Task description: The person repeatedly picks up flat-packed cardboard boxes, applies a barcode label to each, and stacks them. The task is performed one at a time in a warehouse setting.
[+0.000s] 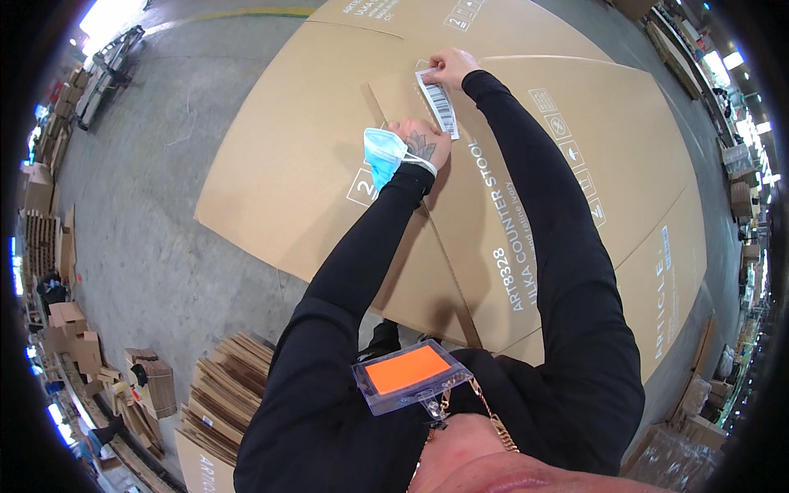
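Observation:
A white barcode label is stretched between my two hands, just over or against a large brown cardboard box. At the label's far end, my right hand pinches the edge with closed fingers. My left hand grips the near end by the thumb, its other fingers curled and partly hidden. From my left wrist hangs a light blue face mask by its ear loop. White print and handling symbols mark the box's top.
Flattened cardboard sheets stand stacked at the lower left. Grey concrete floor lies left of the box. Several cartons line the far left, and a clear badge holder with an orange card hangs at my chest.

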### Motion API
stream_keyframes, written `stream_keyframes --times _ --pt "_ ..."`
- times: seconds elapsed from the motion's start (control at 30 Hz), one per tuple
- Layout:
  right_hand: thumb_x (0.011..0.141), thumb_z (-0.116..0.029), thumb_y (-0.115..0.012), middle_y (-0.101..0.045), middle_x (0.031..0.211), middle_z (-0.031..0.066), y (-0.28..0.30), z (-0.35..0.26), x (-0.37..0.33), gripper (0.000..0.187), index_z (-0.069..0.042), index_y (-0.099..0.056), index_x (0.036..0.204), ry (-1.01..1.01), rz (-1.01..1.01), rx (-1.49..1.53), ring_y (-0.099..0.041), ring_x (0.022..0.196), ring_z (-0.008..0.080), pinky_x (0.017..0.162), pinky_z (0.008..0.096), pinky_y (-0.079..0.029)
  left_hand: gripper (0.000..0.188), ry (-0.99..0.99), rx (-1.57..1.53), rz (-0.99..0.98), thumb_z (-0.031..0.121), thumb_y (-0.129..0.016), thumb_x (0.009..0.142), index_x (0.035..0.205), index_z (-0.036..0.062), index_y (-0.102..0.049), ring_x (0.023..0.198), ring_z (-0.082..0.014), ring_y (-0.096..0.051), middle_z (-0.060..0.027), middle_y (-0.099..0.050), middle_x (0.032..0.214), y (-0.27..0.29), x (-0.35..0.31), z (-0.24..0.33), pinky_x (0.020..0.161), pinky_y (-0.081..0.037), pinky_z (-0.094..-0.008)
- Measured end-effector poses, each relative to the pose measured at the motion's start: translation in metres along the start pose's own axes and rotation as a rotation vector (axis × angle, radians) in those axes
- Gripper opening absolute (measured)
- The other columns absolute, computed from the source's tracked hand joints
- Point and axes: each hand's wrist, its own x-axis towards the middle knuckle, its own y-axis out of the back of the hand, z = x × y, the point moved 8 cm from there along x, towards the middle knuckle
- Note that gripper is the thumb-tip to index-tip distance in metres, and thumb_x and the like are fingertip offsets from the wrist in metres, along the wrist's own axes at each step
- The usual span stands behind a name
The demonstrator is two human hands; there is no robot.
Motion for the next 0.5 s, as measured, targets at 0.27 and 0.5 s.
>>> stream_keyframes --times 0.27,0.5 --pt "0.065 -0.05 -0.083 -0.053 0.132 0.008 -0.015 0.0 0.006 0.048 -0.025 -0.076 0.106 -0.001 0.042 -0.104 -0.043 0.132 0.0323 0.108 0.0601 -0.033 0.02 0.017 0.059 0.011 0.032 -0.073 0.069 0.071 0.0125 -0.078 0.072 -0.0313 -0.066 -0.0134 -0.07 0.069 0.001 0.004 0.003 0.084 -0.046 -0.0374" --pt "0.064 -0.05 -0.083 -0.053 0.131 0.0082 -0.019 0.007 0.005 0.046 -0.025 -0.076 0.101 0.039 0.061 -0.059 -0.044 0.131 0.0311 0.108 0.059 -0.032 0.022 0.044 0.053 -0.032 0.029 -0.07 0.068 0.072 0.0097 -0.078 0.072 -0.0322 -0.068 -0.0158 -0.071 0.071 0.0 0.006 0.002 0.08 -0.052 -0.0393"
